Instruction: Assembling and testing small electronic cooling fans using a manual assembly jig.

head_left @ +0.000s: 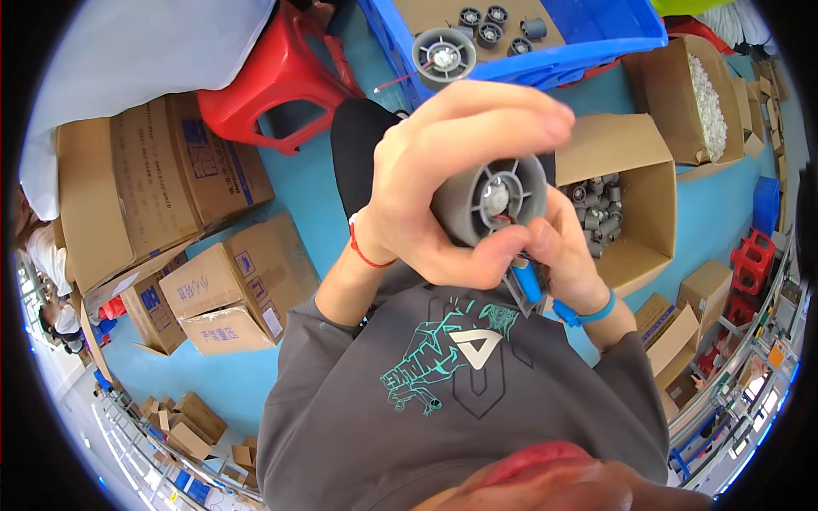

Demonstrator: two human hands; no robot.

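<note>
My left hand, with a red string at its wrist, curls around a grey round fan housing. The housing's open end shows spokes, a pale hub and a thin red wire. Close against it is my right hand, wearing a blue wristband. Its thumb meets my left thumb at the lower rim, beside the wire. A slim blue-and-grey part sticks out below the right thumb, held in that hand; its kind is unclear. The right fingers are partly hidden behind the housing.
Ahead stands a blue bin with cardboard, several small grey fan units and a larger fan housing at its edge. An open carton of grey parts is at right. A red stool and closed cartons stand left.
</note>
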